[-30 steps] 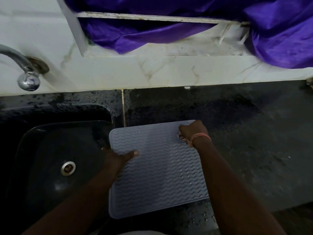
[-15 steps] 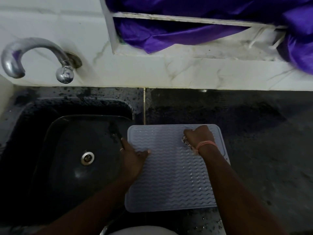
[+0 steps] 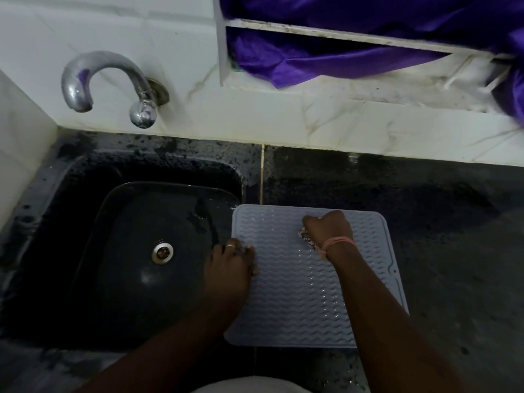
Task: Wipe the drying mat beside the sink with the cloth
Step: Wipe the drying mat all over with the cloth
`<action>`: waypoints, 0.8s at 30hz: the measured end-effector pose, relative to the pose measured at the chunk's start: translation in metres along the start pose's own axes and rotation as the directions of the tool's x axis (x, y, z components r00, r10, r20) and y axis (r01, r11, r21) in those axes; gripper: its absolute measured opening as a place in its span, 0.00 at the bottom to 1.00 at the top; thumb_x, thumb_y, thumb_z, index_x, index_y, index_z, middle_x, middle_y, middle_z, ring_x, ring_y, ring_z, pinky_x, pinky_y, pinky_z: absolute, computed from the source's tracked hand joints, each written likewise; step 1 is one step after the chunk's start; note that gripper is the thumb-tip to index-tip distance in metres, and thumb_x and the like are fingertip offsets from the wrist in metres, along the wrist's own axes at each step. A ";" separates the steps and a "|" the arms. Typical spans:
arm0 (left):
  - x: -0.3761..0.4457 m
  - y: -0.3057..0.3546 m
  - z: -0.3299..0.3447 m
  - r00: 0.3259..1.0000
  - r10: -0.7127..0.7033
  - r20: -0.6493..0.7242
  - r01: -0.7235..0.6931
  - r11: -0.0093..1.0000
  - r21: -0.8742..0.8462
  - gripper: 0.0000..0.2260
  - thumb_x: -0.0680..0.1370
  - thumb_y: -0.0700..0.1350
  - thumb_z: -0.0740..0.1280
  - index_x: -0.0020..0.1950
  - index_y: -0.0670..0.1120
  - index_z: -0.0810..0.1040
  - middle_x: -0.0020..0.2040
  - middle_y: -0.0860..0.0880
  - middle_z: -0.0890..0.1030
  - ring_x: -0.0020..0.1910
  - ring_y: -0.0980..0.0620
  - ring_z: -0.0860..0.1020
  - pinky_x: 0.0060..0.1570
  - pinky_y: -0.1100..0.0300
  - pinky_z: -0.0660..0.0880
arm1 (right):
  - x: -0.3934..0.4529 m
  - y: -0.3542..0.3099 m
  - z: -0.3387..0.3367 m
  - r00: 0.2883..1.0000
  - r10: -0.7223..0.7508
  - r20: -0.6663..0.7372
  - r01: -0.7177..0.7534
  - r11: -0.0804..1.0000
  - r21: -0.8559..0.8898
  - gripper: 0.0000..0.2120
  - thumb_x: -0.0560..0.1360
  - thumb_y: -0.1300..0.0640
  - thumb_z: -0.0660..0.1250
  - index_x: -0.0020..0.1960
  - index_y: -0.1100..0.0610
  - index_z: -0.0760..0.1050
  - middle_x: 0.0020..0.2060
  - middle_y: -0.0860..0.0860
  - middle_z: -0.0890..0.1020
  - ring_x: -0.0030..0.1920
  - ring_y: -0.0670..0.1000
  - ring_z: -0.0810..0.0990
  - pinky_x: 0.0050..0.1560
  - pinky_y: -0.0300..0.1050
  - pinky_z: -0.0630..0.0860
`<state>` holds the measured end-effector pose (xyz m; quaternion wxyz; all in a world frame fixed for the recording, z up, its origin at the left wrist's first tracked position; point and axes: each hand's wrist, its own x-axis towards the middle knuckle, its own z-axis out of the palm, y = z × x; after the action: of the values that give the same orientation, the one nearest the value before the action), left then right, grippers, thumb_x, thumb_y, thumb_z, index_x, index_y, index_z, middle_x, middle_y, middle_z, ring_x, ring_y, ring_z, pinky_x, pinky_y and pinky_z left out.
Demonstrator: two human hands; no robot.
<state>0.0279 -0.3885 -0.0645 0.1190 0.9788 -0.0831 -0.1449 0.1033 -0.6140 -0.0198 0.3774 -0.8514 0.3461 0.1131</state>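
Mat: the grey drying mat (image 3: pixel 306 282) lies flat on the dark counter (image 3: pixel 442 251), just beside the sink (image 3: pixel 136 251).
Right hand: the right hand (image 3: pixel 329 231) is curled tight round a small cloth (image 3: pixel 307 239) and presses it on the far part of the mat.
Left hand: the left hand (image 3: pixel 229 268) rests on the mat's left edge; its fingers look bent there, holding the mat down.
How to do it well: I think long, even rubs along the wavy lines work best, with the left hand keeping the mat from sliding into the sink.
Room: a shiny tap (image 3: pixel 107 80) sticks out of the white wall, and a purple curtain (image 3: pixel 354 32) hangs above.
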 end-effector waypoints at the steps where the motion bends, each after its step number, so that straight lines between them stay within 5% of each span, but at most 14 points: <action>1: 0.001 0.000 -0.001 1.000 -0.004 0.008 0.003 1.000 0.017 0.22 0.82 0.57 0.54 0.77 0.58 0.63 0.75 0.46 0.63 0.69 0.42 0.65 0.67 0.46 0.67 | -0.004 -0.004 0.007 1.000 -0.012 0.005 0.012 1.000 0.001 0.14 0.71 0.47 0.70 0.37 0.58 0.80 0.31 0.52 0.81 0.35 0.52 0.80 0.35 0.40 0.70; 13: 0.001 -0.007 0.004 1.000 -0.012 -0.029 0.010 0.998 -0.054 0.19 0.81 0.56 0.57 0.73 0.61 0.67 0.71 0.50 0.66 0.64 0.45 0.67 0.60 0.50 0.67 | -0.029 -0.039 0.080 0.992 -0.054 0.118 0.045 0.996 0.072 0.23 0.70 0.43 0.69 0.54 0.60 0.80 0.48 0.55 0.84 0.52 0.57 0.82 0.57 0.49 0.79; 22: 0.001 -0.003 0.002 0.996 -0.082 -0.021 0.080 0.993 -0.089 0.18 0.80 0.53 0.60 0.70 0.57 0.75 0.75 0.50 0.67 0.68 0.45 0.67 0.64 0.49 0.65 | -0.044 -0.077 0.109 0.933 -0.040 0.357 -0.057 0.965 0.256 0.10 0.61 0.47 0.68 0.33 0.53 0.80 0.31 0.50 0.81 0.36 0.52 0.80 0.43 0.48 0.77; 24: 0.002 -0.002 -0.001 0.993 -0.118 -0.011 0.116 0.988 -0.102 0.17 0.80 0.54 0.61 0.68 0.56 0.76 0.70 0.50 0.72 0.67 0.45 0.68 0.63 0.50 0.66 | -0.050 -0.082 0.114 0.887 -0.001 0.461 -0.139 0.953 0.269 0.11 0.63 0.50 0.69 0.38 0.57 0.83 0.32 0.52 0.83 0.34 0.53 0.81 0.36 0.46 0.77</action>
<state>0.0302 -0.3866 -0.0646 0.1606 0.9758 -0.0168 -0.1473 0.1299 -0.4680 -0.0292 0.5664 -0.7220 0.2912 0.2704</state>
